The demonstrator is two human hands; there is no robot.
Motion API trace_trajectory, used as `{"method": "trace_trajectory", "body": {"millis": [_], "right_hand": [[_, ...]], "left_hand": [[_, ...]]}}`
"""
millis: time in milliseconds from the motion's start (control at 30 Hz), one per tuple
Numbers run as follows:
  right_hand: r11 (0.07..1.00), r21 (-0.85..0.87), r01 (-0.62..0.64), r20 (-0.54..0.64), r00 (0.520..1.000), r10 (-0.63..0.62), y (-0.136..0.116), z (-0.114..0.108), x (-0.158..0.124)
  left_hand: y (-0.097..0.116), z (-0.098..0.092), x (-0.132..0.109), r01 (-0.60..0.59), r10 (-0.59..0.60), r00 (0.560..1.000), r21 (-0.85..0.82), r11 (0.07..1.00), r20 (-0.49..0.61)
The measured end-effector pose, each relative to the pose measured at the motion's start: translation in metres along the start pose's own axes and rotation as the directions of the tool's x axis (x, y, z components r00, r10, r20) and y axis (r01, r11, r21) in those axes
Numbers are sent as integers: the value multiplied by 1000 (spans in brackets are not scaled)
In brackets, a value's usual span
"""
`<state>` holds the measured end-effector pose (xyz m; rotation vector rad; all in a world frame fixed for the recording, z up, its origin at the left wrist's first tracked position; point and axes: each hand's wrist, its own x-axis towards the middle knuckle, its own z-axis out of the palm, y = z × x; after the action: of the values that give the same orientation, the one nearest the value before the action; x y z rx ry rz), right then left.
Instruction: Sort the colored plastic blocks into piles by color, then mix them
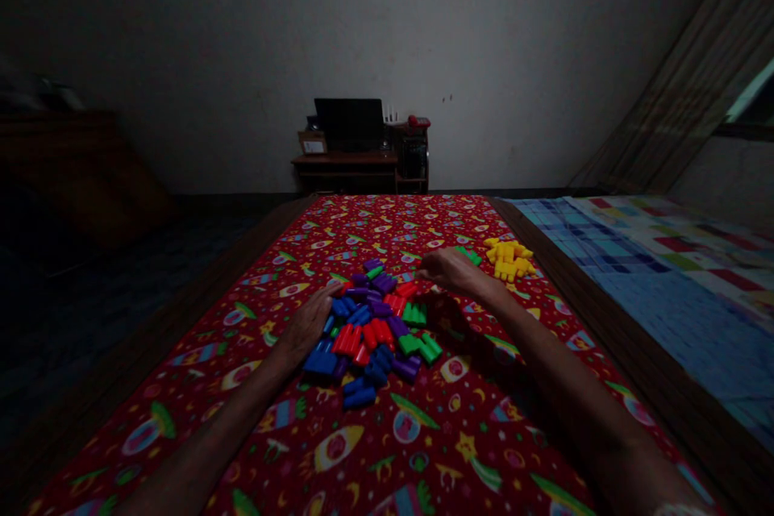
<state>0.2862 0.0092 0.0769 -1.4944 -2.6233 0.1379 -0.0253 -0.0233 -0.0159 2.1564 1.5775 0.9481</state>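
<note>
A mixed pile of plastic building blocks lies mid-table, with blue blocks (320, 359), red blocks (380, 334), purple blocks (406, 368) and green blocks (429, 347). My left hand (310, 322) rests open along the pile's left side, its fingers stretched out against the blocks. Just beyond the pile's right edge, my right hand (448, 268) is over the cloth with fingers bent and drawn together. Whether anything is between those fingers is hidden. Behind that hand, a few separate green blocks (468, 255) show partly. Farther right sits a heap of yellow blocks (509, 260).
A red patterned cloth (339, 451) covers the table, whose dark wooden edge (610, 347) runs along the right. Beside it lies a bed with blue plaid bedding (671, 306). A desk (344, 162) with a dark monitor (349, 122) stands by the far wall.
</note>
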Motion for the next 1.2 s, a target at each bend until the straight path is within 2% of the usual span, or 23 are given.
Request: {"method": "trace_trajectory", "body": {"millis": [67,100,200,300,367,433,533,633,733,767,833,900,967,1000,1067,1200], "right_hand": [[994,-45,96,197,977,-86,-24,-1,-6],[990,-78,121,253,962,-98,-34,1,-9],[980,-149,133,268,959,-89,-49,8,-15],[981,-140,132,244,965,-95,-37,6,-14],[987,-141,73,206,978,-43,-17,1,-12],[985,-162,-61,120,989,81,8,-2,-10],[945,-186,-268,-46,964,264,41,3,-11],[928,-164,-336,-177,935,307,53,12,-12],[961,-110,-255,-193,954,231,38,8,-11],[976,-85,-202,-150,971,188,28,3,-10],[998,-31,-62,29,998,63,2,-7,-12],[996,-6,84,263,961,-79,-25,-15,-17],[980,-46,193,413,897,-157,-49,-17,-25],[970,-86,225,436,884,-167,-58,-16,-29],[953,-151,264,423,888,-179,-69,-11,-35],[945,-158,286,410,890,-201,-67,-4,-36]], "left_hand": [[0,0,0,-2,2,1000,-3,1000,1],[0,0,0,-5,5,1000,-4,1000,0],[-1,0,0,-18,18,1000,3,1000,-9],[-2,0,1,-25,25,1000,19,999,-11],[-4,1,1,-29,30,999,33,999,-12],[-5,1,1,-34,35,999,42,999,-19],[-5,2,1,-30,31,999,26,999,-20],[-4,2,0,-19,19,1000,-4,1000,-2],[-4,1,0,-12,13,1000,-18,1000,9],[-4,2,0,-11,11,1000,-16,1000,5],[-4,2,1,-8,8,1000,-4,1000,-3],[-4,3,1,-4,4,1000,10,1000,-8],[-4,3,1,-6,7,1000,12,1000,-10],[-4,3,1,-9,9,1000,9,1000,-10],[-3,3,1,-14,14,1000,4,1000,-9],[0,1,0,-8,8,1000,2,1000,2]]}}
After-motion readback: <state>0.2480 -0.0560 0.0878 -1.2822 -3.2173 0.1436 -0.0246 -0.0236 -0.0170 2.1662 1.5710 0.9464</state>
